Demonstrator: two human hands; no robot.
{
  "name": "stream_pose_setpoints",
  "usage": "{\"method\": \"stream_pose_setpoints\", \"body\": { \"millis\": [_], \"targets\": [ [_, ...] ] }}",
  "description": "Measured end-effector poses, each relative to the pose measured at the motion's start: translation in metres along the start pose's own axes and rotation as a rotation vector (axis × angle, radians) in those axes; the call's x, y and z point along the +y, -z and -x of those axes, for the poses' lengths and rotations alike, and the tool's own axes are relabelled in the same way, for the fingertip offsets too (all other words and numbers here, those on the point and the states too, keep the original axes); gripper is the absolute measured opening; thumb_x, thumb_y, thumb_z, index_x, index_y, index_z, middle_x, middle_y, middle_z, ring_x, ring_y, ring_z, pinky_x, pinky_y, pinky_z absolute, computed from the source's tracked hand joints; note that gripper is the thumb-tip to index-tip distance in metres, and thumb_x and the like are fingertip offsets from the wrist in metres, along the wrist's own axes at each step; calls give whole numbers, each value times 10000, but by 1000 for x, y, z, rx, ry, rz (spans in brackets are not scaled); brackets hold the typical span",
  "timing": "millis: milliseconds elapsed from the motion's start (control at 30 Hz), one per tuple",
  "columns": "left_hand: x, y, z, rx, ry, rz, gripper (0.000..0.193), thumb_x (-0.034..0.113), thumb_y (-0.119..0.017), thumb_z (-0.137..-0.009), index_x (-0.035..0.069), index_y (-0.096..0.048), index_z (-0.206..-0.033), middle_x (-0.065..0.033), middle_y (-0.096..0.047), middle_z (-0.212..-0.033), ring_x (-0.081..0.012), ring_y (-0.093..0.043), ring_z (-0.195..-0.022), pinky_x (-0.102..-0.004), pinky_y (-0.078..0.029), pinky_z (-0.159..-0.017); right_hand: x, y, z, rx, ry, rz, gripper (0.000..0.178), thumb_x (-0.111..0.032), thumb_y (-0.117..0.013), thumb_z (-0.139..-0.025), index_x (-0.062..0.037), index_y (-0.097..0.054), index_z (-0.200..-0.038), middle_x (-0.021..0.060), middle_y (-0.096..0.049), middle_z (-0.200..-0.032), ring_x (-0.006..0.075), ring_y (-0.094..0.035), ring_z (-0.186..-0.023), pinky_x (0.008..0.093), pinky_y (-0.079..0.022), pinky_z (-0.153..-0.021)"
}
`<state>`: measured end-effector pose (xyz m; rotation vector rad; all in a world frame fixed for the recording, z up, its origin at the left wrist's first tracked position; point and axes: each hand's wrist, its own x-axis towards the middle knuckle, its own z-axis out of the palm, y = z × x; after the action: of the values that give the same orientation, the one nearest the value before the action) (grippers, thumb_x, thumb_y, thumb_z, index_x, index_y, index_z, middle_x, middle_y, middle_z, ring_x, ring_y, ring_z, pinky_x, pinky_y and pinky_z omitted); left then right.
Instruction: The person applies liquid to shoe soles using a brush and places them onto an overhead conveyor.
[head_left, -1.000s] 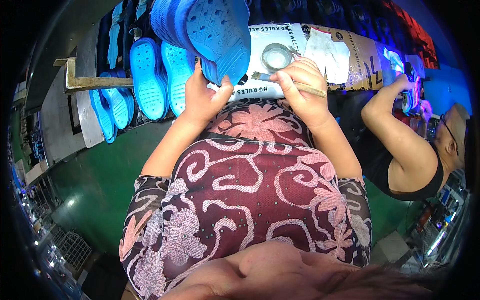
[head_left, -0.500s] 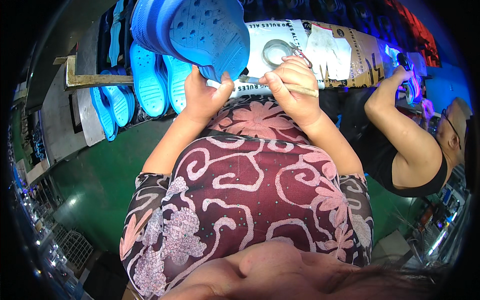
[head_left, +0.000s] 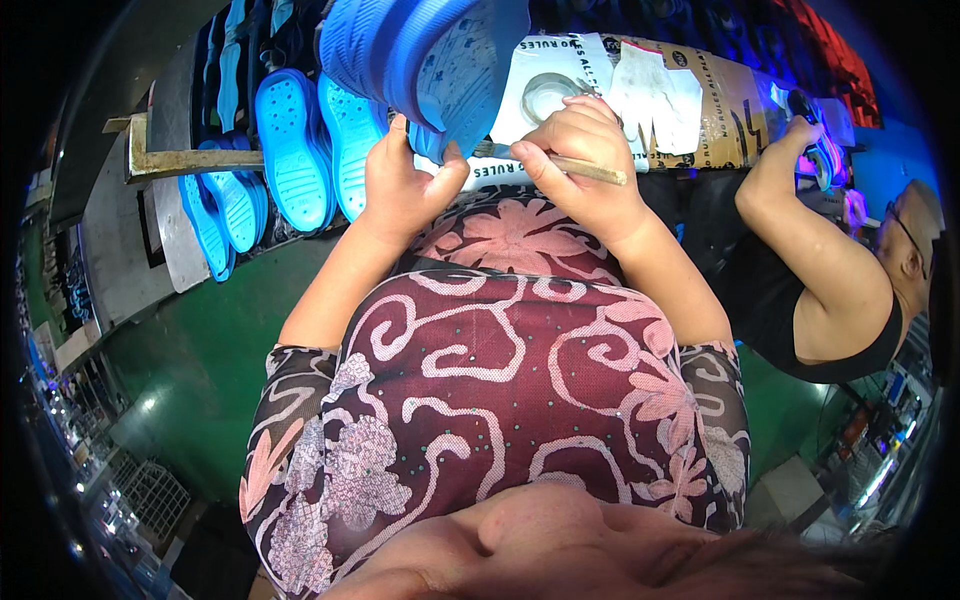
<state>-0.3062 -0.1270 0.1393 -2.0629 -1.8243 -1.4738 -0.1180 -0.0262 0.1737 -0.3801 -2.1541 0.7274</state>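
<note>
A blue foam shoe sole [head_left: 425,55], with ridged sides and small holes in its inner face, is tilted up at the top of the view. My left hand [head_left: 412,195] grips its near end between thumb and fingers. In my right hand [head_left: 592,165] is a brush with a pale handle [head_left: 590,170], pinched between thumb and fingers. The brush's tip points left, close to the sole's near edge; whether it touches is hard to tell. Behind my right hand a round, clear dish [head_left: 548,97] rests on the printed covering.
Several blue soles [head_left: 292,150] lie at the left of the bench. A metal bar [head_left: 195,163] sticks out there. White paper [head_left: 655,100] lies on printed cardboard [head_left: 725,115]. At the right, a co-worker's arm [head_left: 815,250] reaches to a lit, colourful shoe [head_left: 825,160].
The sole in my left hand has shifted right and turned, showing more of its ridged side. My right hand and the brush have moved slightly left.
</note>
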Motion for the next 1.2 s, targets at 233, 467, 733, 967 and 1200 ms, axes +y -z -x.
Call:
{"method": "stream_pose_setpoints", "body": {
  "millis": [233, 467, 733, 967, 1200],
  "targets": [
    [3, 2, -9, -17, -31, -52, 553, 1, -634, -632, -21, -402, -1133, -115, -617, -743, -296, -611, -598, -333, -484, -542, 1, 14, 0, -3, -8, 68, 150, -168, -658, -746, -70, -613, -642, 32, -580, -621, 201, -543, -612, 324, -387, -731],
    [20, 15, -25, 24, 268, 272, 421, 15, -627, -708, -37, -441, -1082, -78, -617, -793, -134, -595, -724, -277, -473, -670, 10, 39, 22, 112, -279, -32, 194, -132, -575, -829, -17, -617, -678, 67, -573, -659, 200, -524, -620, 304, -413, -709],
    [68, 79, -92, -391, 631, 936, 749, 164, -662, -690, -43, -280, -1300, -155, -539, -1110, -186, -604, -872, -266, -518, -622, 28, 39, 59, 448, -649, -477, 257, -180, -543, -887, 22, -638, -760, 51, -619, -682, 90, -559, -646, 219, -446, -610],
    [116, -23, -242, -1020, 287, 1252, 608, 213, -673, -723, -39, -404, -1207, -107, -605, -849, -133, -572, -467, -192, -475, -398, 31, 42, 72, 576, -690, -491, 282, -207, -533, -896, 5, -640, -743, 46, -608, -670, 91, -544, -618, 228, -418, -571],
    [137, -115, -364, -567, 439, 1580, 505, 208, -615, -844, -118, -415, -1173, -264, -532, -1138, -274, -585, -1009, -292, -493, -888, 41, 38, 80, 582, -741, -488, 300, -218, -507, -913, 9, -611, -748, 47, -574, -670, 112, -518, -624, 238, -413, -602]
  ]
}}
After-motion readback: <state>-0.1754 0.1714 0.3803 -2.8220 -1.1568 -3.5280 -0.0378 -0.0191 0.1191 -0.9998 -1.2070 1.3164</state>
